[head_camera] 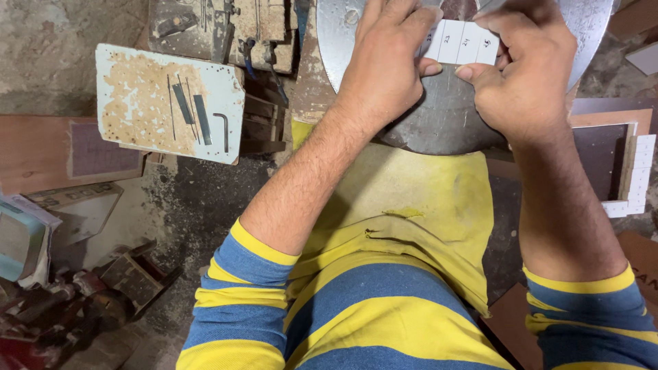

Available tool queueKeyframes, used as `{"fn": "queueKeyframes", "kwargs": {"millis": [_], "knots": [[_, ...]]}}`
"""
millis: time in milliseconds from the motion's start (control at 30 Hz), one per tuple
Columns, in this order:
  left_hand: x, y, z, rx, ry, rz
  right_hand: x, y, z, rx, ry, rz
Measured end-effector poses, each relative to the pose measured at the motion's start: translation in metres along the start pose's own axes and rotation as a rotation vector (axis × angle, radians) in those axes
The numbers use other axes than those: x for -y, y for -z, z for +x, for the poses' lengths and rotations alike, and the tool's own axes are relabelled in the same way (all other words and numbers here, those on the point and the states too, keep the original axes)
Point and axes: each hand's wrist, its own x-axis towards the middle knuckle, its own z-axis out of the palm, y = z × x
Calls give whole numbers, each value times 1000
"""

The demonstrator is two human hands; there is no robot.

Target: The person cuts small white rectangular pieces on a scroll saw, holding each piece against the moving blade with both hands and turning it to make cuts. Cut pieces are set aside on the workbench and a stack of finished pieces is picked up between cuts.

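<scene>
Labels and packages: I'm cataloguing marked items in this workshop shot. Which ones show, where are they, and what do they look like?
White strip: rectangular, divided into small handwritten squares, pinched by the left hand and right hand over the grey metal disc.
Brown cardboard piece: lower right edge, some print, mostly cut off.

A hex key [224, 130] lies on a worn board [137, 75]

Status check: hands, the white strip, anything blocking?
Left hand and right hand both pinching the white strip. Strip held flat over the round metal disc. Nothing in the way; hex key lies off to the left.
</scene>
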Motion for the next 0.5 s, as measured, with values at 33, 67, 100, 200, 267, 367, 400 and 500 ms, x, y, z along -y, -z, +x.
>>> {"fn": "queueKeyframes", "kwargs": {"millis": [33,67,100,200,267,367,400,500], "knots": [[1,0,0,-2,-3,8,1,0,0,4,-22,-20],[1,0,0,-6,-6,13,3,0,1,0,-18,2],[1,0,0,-12,-6,15,4,0,2,-1,-12,23],[3,-2,0,6,19,-10,8,0,1,-13,51,32],[4,-4,0,12,28,7,7,1,1,-9,37,15],[6,-8,2,18,38,5,3,-2,3,6,-15,42],[6,-8,2,20,41,2,1,-2,2,4,13,90],[7,-9,3,25,10,44,-3,-4,3,-13,16,76]]}}
